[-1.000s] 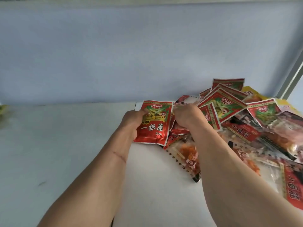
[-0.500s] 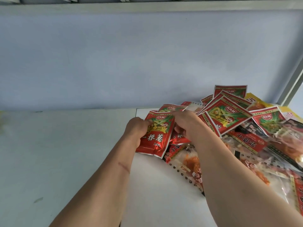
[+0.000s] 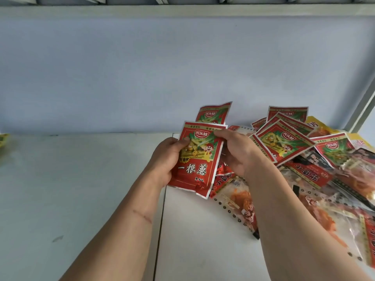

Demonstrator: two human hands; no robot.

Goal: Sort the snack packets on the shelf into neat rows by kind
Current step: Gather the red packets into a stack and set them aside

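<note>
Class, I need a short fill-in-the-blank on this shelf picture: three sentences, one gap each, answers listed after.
1. The left hand grips a red packet by its ____ edge.
2. The right hand pinches that packet near its ____ corner.
3. The unsorted pile lies on the ____ side of the shelf.

Answers: left; top right; right

The red packet [image 3: 195, 159] held up in front reads 光头娃 in a white oval near its top and 一根葱 in large white characters lower down. The same 光头娃 oval shows on the packet behind it [image 3: 213, 114] and on several in the pile [image 3: 284, 142]. A red strip packet [image 3: 310, 173] reads 小面筋.
</note>
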